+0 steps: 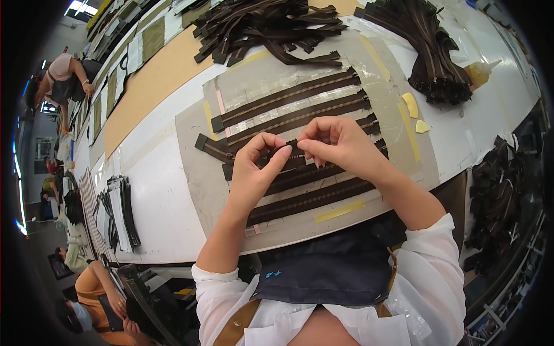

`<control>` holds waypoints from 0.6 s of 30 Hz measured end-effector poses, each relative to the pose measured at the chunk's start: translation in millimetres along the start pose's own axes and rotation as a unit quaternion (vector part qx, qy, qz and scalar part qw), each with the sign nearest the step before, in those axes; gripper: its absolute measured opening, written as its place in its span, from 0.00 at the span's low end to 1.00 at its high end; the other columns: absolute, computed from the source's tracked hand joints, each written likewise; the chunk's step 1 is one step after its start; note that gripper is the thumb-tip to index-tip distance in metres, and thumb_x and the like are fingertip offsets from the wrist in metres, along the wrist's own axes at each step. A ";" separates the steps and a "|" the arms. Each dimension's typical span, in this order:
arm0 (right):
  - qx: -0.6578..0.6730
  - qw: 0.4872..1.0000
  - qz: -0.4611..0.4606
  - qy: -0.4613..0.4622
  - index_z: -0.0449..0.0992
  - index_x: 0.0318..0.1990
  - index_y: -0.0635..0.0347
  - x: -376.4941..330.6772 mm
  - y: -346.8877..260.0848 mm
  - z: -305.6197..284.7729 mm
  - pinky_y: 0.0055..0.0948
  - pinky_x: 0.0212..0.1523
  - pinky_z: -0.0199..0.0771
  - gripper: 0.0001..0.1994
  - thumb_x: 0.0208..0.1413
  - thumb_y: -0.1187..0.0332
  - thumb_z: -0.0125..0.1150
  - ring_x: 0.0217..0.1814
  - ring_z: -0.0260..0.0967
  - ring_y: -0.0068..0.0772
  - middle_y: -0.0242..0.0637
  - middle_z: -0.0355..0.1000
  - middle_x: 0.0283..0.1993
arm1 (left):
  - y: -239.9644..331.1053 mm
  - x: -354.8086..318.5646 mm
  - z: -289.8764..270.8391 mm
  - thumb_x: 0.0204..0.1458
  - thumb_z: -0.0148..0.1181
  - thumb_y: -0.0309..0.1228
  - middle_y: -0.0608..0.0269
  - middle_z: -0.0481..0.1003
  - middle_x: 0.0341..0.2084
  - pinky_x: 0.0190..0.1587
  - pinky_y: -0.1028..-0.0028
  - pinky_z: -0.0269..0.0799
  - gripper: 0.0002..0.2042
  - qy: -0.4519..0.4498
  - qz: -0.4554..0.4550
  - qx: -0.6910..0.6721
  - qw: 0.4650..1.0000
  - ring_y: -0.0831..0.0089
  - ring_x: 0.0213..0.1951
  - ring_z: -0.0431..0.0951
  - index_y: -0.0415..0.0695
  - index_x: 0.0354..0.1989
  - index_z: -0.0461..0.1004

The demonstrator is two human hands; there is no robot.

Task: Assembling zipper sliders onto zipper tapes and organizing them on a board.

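Several dark brown zippers with brass-coloured teeth lie side by side across a grey board (196, 190); the one at the far end is a flat zipper (288, 102). Over the middle of the row, my left hand (254, 173) pinches the end of a zipper (292, 145) between thumb and forefinger. My right hand (340, 147) pinches the same end from the other side, thumb and fingertips together. Any small part between the fingertips is too small to make out. Nearest to me lies another flat zipper (311, 200), below both hands.
A loose heap of zippers (259, 29) lies beyond the board, and a bundle of zippers (430, 52) at the far right beside a yellowish squeeze bottle (480, 74). Yellow pieces (410, 105) sit near the board. Stacked fabric strips (118, 213) are at left. Other people work farther left.
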State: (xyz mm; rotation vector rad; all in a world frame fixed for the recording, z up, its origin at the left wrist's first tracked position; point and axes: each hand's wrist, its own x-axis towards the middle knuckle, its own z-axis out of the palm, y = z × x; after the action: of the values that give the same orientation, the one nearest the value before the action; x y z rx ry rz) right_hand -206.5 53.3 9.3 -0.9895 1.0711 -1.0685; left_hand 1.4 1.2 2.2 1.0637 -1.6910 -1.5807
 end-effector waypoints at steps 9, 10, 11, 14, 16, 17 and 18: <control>0.021 0.999 0.030 -0.027 0.78 0.38 0.65 2.7 4.2 -4.8 0.15 0.30 0.71 0.07 0.60 0.70 0.64 0.28 0.72 0.14 0.30 0.76 0.29 | 0.1 -0.8 1.5 0.56 0.64 0.29 0.72 0.74 0.31 0.43 0.80 0.67 0.07 -0.024 -0.026 -0.053 0.998 0.84 0.36 0.71 0.39 0.35 0.74; 0.024 0.999 0.025 -0.019 0.78 0.38 0.65 2.9 5.2 -5.6 0.15 0.30 0.71 0.06 0.60 0.70 0.64 0.28 0.72 0.14 0.29 0.75 0.29 | 2.4 -0.6 1.9 0.57 0.63 0.29 0.72 0.75 0.31 0.43 0.80 0.67 0.07 -0.025 -0.039 -0.049 0.998 0.84 0.36 0.71 0.39 0.36 0.74; 0.026 0.999 0.021 -0.012 0.78 0.38 0.64 2.9 5.7 -6.5 0.15 0.29 0.71 0.06 0.60 0.70 0.64 0.28 0.72 0.14 0.29 0.75 0.29 | 3.5 -0.2 2.3 0.57 0.63 0.29 0.72 0.75 0.31 0.43 0.80 0.67 0.07 -0.025 -0.052 -0.045 0.997 0.84 0.36 0.71 0.38 0.37 0.75; 0.031 0.999 0.014 -0.003 0.78 0.38 0.64 4.6 5.1 -7.6 0.15 0.30 0.72 0.06 0.60 0.70 0.64 0.29 0.71 0.14 0.28 0.75 0.29 | 3.5 -1.0 1.9 0.57 0.63 0.29 0.72 0.76 0.32 0.42 0.81 0.67 0.08 -0.010 -0.025 -0.028 0.999 0.85 0.35 0.70 0.38 0.40 0.76; 0.031 0.999 0.012 0.002 0.78 0.38 0.64 4.2 4.5 -6.7 0.15 0.30 0.72 0.05 0.60 0.70 0.64 0.29 0.71 0.13 0.28 0.75 0.29 | 1.8 -0.7 1.7 0.57 0.63 0.29 0.72 0.76 0.32 0.42 0.81 0.67 0.08 -0.009 -0.022 -0.026 0.999 0.85 0.35 0.70 0.37 0.40 0.76; 0.031 0.999 0.011 0.006 0.78 0.38 0.64 4.1 4.3 -6.3 0.15 0.30 0.72 0.05 0.60 0.71 0.64 0.28 0.71 0.13 0.27 0.75 0.29 | 0.8 -0.6 1.5 0.57 0.63 0.29 0.72 0.77 0.32 0.42 0.81 0.67 0.09 -0.008 -0.019 -0.025 0.999 0.85 0.35 0.70 0.37 0.41 0.77; 0.031 0.999 0.011 0.006 0.78 0.38 0.64 4.1 4.4 -6.2 0.15 0.30 0.72 0.05 0.60 0.71 0.64 0.28 0.71 0.13 0.27 0.75 0.29 | 0.2 -0.4 1.4 0.57 0.63 0.29 0.72 0.77 0.32 0.42 0.81 0.67 0.09 -0.007 -0.019 -0.025 0.999 0.85 0.35 0.70 0.37 0.41 0.77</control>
State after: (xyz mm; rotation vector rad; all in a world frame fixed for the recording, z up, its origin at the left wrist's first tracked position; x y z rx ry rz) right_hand -211.2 49.6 3.1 -0.9221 1.0508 -1.0851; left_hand 0.4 2.3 2.3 1.0667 -1.6405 -1.6497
